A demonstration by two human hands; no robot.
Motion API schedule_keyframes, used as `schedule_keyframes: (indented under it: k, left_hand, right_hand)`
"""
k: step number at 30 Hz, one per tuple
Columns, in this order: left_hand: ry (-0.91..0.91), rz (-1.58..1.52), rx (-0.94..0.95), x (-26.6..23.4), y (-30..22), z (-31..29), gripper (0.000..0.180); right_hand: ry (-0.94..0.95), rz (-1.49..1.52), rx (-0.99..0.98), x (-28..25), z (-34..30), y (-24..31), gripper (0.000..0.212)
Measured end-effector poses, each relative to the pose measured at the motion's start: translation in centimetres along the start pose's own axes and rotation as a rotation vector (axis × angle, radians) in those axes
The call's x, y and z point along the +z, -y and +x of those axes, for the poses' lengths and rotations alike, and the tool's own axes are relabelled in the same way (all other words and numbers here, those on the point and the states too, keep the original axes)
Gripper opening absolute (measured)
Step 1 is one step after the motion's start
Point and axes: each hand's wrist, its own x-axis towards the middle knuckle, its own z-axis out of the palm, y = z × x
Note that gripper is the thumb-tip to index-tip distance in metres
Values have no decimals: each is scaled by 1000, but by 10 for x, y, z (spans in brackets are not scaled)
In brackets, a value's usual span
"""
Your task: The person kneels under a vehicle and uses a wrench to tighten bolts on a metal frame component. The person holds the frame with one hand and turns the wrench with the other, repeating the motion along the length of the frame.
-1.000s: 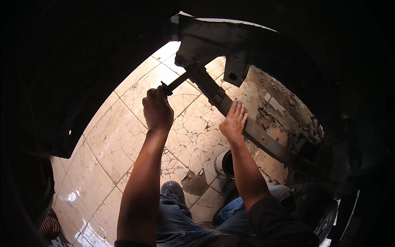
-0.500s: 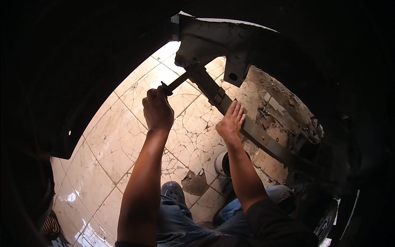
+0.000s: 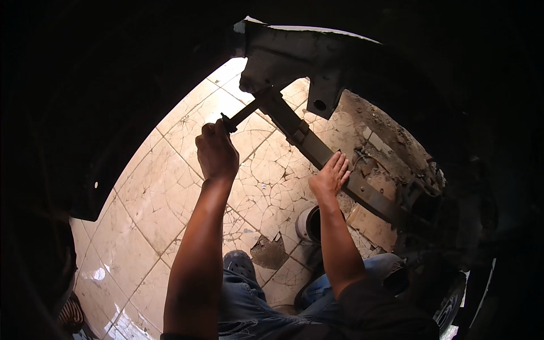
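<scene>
A dark leaf spring slants from below a metal bracket toward the lower right. At its upper end a dark bar-like spring shackle sticks out to the left, with what looks like a bolt or pin at its free end. My left hand is closed round that free end; its fingertips are partly hidden. Flat on the leaf spring lies my right hand, fingers stretched across its upper face and holding nothing.
Dark vehicle bodywork surrounds the view. A bracket tab with a hole hangs right of the spring. Below are cracked floor tiles, broken rubble, a round container and my shoe.
My right hand has slid down along the leaf spring, toward the lower right. My left hand stays on the shackle, nearly unmoved.
</scene>
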Motion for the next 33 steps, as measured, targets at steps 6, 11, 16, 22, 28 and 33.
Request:
schedule_keyframes:
  k: [6,11,16,22,28,33]
  left_hand:
    - [11,8,12,-2,-2,4,26]
    - [-46,7,68,-1,4,1,26]
    - [-40,23,37,1,1,0,25]
    - [-31,24,36,-2,-2,3,25]
    - [-23,12,68,-2,6,3,25]
    - [-53,29,79,3,6,-1,24]
  right_hand:
    - [14,54,-209,-3,15,77,99]
    - [-56,28,-262,5,8,38,98]
    - [-9,-26,27,-1,-7,-11,98]
    - [-5,24,-51,0,9,41,101]
    - [-86,65,-316,12,4,50,101]
    - [-145,-39,-78,23,-14,-18,101]
